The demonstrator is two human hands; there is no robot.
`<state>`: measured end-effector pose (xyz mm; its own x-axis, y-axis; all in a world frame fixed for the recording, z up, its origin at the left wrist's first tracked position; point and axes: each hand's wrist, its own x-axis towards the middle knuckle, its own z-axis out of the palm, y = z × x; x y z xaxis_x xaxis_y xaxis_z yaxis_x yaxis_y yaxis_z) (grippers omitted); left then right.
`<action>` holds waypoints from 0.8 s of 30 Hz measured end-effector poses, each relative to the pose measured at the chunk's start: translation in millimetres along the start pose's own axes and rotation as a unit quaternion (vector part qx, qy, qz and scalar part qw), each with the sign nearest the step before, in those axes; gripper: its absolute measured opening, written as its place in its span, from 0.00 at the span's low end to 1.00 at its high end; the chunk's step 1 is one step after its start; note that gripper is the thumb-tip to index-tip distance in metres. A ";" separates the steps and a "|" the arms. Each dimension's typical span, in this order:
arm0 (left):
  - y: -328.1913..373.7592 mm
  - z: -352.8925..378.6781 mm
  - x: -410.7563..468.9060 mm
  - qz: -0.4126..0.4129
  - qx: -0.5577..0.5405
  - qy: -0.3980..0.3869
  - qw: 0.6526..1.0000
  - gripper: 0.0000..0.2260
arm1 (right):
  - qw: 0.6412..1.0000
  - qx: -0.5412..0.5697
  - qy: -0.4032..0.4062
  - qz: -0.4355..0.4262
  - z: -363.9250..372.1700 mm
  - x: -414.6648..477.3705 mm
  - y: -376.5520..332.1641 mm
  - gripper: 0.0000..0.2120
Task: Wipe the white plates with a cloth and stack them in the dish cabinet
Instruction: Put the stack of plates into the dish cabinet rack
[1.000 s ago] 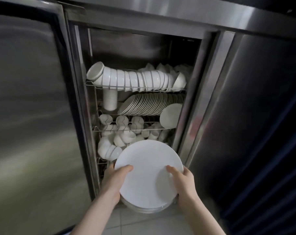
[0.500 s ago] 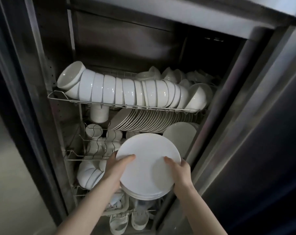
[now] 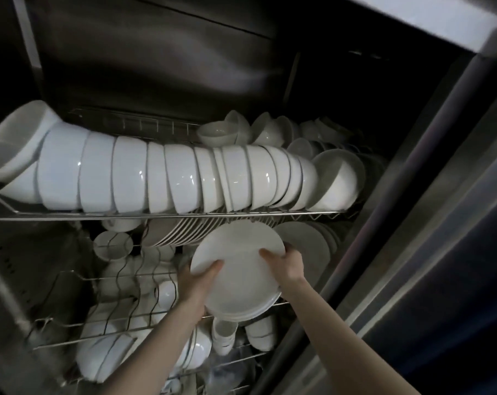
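A stack of white plates [image 3: 238, 269] hangs tilted inside the open steel dish cabinet [image 3: 429, 172], under the upper wire shelf. My left hand [image 3: 197, 280] grips the stack's lower left edge, thumb on the top plate. My right hand [image 3: 285, 263] grips the right edge, thumb on the plate face. Just behind the stack stands a row of white plates on edge [image 3: 184, 232], and a large white plate [image 3: 307, 246] leans to the right of it. No cloth is in view.
The upper wire rack [image 3: 162, 216] carries a long row of nested white bowls [image 3: 167, 178]. Lower wire racks [image 3: 122, 283] hold small cups and bowls [image 3: 110, 349]. The cabinet's steel door frame [image 3: 389, 269] runs close along my right arm.
Both hands have carried the plate stack up and deeper into the cabinet, from in front of the lower racks to just below the upper shelf. My view has moved closer.
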<state>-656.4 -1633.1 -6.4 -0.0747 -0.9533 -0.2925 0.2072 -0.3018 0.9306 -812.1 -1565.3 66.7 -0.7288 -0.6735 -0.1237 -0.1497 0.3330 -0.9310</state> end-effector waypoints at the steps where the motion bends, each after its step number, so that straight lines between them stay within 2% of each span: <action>1: -3.5 4.7 7.3 0.017 0.004 -0.007 1.000 0.23 | 1.000 -0.002 0.004 0.004 2.1 7.1 0.8 0.20; 7: -27.7 20.5 37.7 0.063 0.072 -0.051 0.994 0.22 | 0.999 -0.041 0.015 -0.008 4.7 24.2 0.7 0.16; 14: -43.4 35.2 44.8 0.063 0.053 -0.087 0.993 0.27 | 0.996 -0.075 0.022 -0.041 3.5 34.8 -8.4 0.17; 16: -46.1 37.6 46.2 0.069 0.076 -0.091 0.991 0.27 | 0.995 -0.089 0.021 -0.048 1.6 37.3 -10.4 0.17; 21: -56.3 51.8 47.7 0.072 0.169 -0.093 0.979 0.37 | 0.986 -0.141 0.013 -0.093 -5.2 44.1 -14.1 0.18; 24: -57.9 62.8 39.2 0.079 0.257 -0.118 0.956 0.38 | 0.979 -0.178 0.030 -0.092 -10.5 47.7 -11.7 0.18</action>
<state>-732.5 -1652.4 -57.8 -0.3120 -0.9401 -0.1375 -0.2687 -0.0515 0.9619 -852.2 -1594.4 75.3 -0.7036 -0.7076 0.0652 -0.4985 0.4260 -0.7550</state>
